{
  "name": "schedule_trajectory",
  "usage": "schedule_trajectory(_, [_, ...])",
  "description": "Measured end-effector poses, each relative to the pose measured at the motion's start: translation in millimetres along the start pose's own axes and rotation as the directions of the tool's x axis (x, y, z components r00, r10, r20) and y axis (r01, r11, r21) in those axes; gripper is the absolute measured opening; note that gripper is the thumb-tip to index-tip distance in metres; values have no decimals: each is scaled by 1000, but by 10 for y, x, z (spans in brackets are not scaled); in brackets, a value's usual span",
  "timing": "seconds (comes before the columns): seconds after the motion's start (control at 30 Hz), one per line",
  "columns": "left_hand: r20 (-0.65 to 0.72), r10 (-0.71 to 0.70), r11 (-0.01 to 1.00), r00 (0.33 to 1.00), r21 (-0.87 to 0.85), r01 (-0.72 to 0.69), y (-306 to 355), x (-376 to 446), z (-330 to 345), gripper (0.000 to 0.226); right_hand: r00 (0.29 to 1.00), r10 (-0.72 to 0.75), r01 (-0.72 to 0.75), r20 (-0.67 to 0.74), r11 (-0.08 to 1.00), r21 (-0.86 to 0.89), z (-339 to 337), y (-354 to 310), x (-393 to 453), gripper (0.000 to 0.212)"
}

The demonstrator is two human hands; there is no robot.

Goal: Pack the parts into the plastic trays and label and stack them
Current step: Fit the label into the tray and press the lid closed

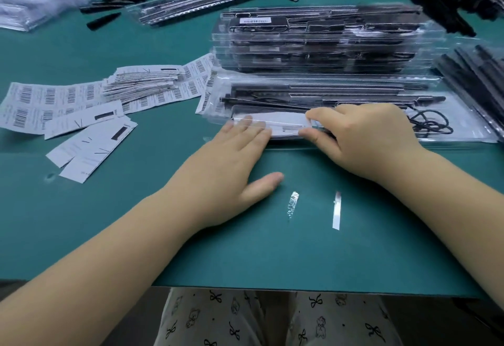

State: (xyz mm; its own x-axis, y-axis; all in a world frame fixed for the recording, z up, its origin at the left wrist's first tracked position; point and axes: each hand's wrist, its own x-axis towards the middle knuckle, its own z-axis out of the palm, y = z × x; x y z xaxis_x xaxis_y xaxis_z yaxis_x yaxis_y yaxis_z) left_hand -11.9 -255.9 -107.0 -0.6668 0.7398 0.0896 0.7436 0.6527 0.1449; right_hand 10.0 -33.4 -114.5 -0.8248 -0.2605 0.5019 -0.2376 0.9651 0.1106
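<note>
1. Nearest, two tape strips (pixel 336 210) are seen on the green mat (pixel 245 250) below the hands.
2. A white insert card (pixel 275 124) in the clear plastic tray (pixel 463 133) is pressed flat by the left hand (pixel 231 160), fingers straight; its end is pinched by the right hand (pixel 362 138).
3. Beyond, a stack of packed trays (pixel 321 40) is finished; barcode labels (pixel 68 97) left of the hands remain to be used.

Both forearms are bare to the frame's edge, with no sleeve, watch or ring showing. The left hand (pixel 231 160) and right hand (pixel 362 138) are ungloved. The lap wears light grey trousers (pixel 275 318) printed with small black bows and bears.
</note>
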Motion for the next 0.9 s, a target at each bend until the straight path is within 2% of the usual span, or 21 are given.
schedule_trajectory(0.07, [-266, 74, 997, 961, 13, -73, -34, -113, 0, 42, 999, 17, -18, 33, 999, 26, -24, -9, 5, 43])
schedule_trajectory(0.13, [-545, 71, 997, 836, 15, -75, -125, -161, -43, 26, 996, 54, -57, 71, 998, 34, -55, -37, 15, 42])
schedule_trajectory(0.17, [-604, 20, 999, 797, -28, -46, -191, -136, -109, 24, 993, 74, -76, 93, 997, 16, -67, -49, 27, 44])
schedule_trajectory(0.2, [-604, -32, 998, 796, -66, -10, -267, -79, -187, 28, 990, 80, -79, 112, 997, -11, -72, -48, 37, 48])
schedule_trajectory(0.23, [-540, -63, 997, 839, -62, 35, -349, -7, -262, 39, 990, 67, -63, 128, 997, -39, -68, -44, 45, 54])
schedule_trajectory(0.3, [-298, -32, 999, 954, 15, 38, -522, 160, -352, 61, 988, 19, -1, 152, 993, -115, -52, -31, 55, 62])
schedule_trajectory(0.37, [-103, -15, 1000, 995, -21, 13, -593, 291, -337, 71, 985, -9, 34, 174, 989, -146, -55, -21, 57, 63])
schedule_trajectory(0.4, [-60, -7, 999, 998, -44, 5, -598, 335, -294, 74, 982, -7, 34, 186, 989, -143, -65, -24, 65, 60])
schedule_trajectory(0.47, [-54, 13, 999, 998, -31, -15, -591, 383, -201, 70, 983, -5, 29, 181, 991, -132, -62, -8, 53, 56])
schedule_trajectory(0.6, [-186, 63, 998, 981, 26, -59, -606, 413, -120, 36, 997, -17, 22, 70, 998, -66, 9, 36, 25, 49])
schedule_trajectory(0.63, [-206, 48, 999, 977, 17, -45, -601, 420, -112, 33, 998, -18, 21, 60, 998, -54, 16, 45, 22, 49])
schedule_trajectory(0.73, [-236, 4, 998, 972, -65, -20, -579, 428, -117, 37, 997, 6, -5, 73, 1000, -17, 1, 42, 15, 54])
schedule_trajectory(0.9, [-202, 47, 996, 978, -71, -62, -610, 403, -117, 47, 1000, 7, -7, 31, 1000, -2, 5, 26, 10, 54])
